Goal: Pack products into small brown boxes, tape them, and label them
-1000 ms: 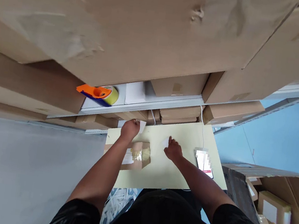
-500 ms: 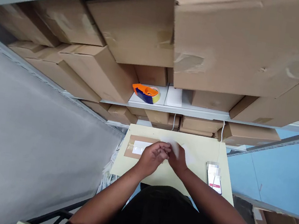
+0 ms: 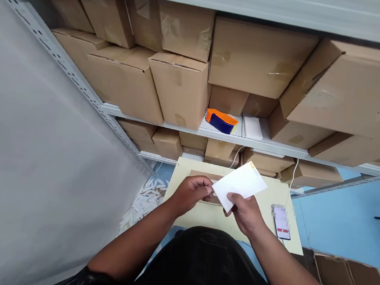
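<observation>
I hold a white label sheet (image 3: 240, 184) above a small pale yellow table (image 3: 201, 214). My right hand (image 3: 244, 211) grips the sheet's lower corner. My left hand (image 3: 192, 192) pinches its left edge with curled fingers. Under my hands lies a flat brown parcel (image 3: 201, 175), mostly hidden by them and by the sheet. A phone (image 3: 282, 220) with a white cable lies on the table's right side.
A metal shelf rack behind the table is packed with cardboard boxes (image 3: 181, 80). An orange and blue tape dispenser (image 3: 221, 120) and a white box (image 3: 252, 127) sit on the shelf. White paper strips (image 3: 144, 201) litter the floor at left. An open carton (image 3: 357, 284) stands at right.
My hands came together from apart on the table and lifted the white sheet up into plain view. The camera tilted, so more of the shelves shows.
</observation>
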The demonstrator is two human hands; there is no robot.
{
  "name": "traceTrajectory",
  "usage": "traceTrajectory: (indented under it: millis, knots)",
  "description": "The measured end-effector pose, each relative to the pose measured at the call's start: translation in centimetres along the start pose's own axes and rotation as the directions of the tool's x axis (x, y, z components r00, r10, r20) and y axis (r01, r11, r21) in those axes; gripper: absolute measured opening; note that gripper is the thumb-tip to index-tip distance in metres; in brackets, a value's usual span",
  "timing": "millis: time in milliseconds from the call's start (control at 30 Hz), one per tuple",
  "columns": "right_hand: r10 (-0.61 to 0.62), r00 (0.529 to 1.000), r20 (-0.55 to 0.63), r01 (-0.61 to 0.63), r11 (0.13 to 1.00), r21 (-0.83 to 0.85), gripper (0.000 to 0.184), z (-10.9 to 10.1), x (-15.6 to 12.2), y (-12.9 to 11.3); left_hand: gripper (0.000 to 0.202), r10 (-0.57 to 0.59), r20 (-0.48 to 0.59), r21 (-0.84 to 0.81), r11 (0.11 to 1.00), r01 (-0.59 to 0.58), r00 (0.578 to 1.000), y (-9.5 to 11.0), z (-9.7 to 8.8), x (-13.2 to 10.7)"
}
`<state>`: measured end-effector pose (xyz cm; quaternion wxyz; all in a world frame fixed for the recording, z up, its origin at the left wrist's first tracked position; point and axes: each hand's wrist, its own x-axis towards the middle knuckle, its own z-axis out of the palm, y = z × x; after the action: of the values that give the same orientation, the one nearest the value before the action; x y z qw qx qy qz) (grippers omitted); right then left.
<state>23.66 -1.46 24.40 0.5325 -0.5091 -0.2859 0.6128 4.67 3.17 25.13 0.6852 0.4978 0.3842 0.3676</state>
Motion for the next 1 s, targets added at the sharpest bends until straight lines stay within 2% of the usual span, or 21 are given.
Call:
traceTrajectory:
  millis: [200,400,800,1000]
  knots:
    - [-0.051,0.999,-0.003,0.051,0.994,-0.1,0.021,3.9,-1.3,1.8,0.011,0.002,0.056,0.011,1.0,-0.003,0.998,1.7,-3.7,-2.3]
    - [-0.056,0.998,-0.023,0.051,0.983,-0.178,0.018,5.1,-1.7,2.6,0.012,0.007,0.074,0.06,0.998,-0.012,0.997,1.7,-5.4,-2.8]
    - [-0.034,0.999,-0.042,0.026,0.985,-0.169,0.017,4.3,-1.6,2.4,0.009,0.007,0.079,0.087,0.996,-0.014,0.997,0.8,-4.6,-2.5]
    - [0.125,0.992,-0.014,-0.125,0.983,-0.137,0.033,3.3,0.2,3.2,0.011,0.091,0.044,0.041,0.995,-0.093,0.995,-0.5,-3.7,-1.5]
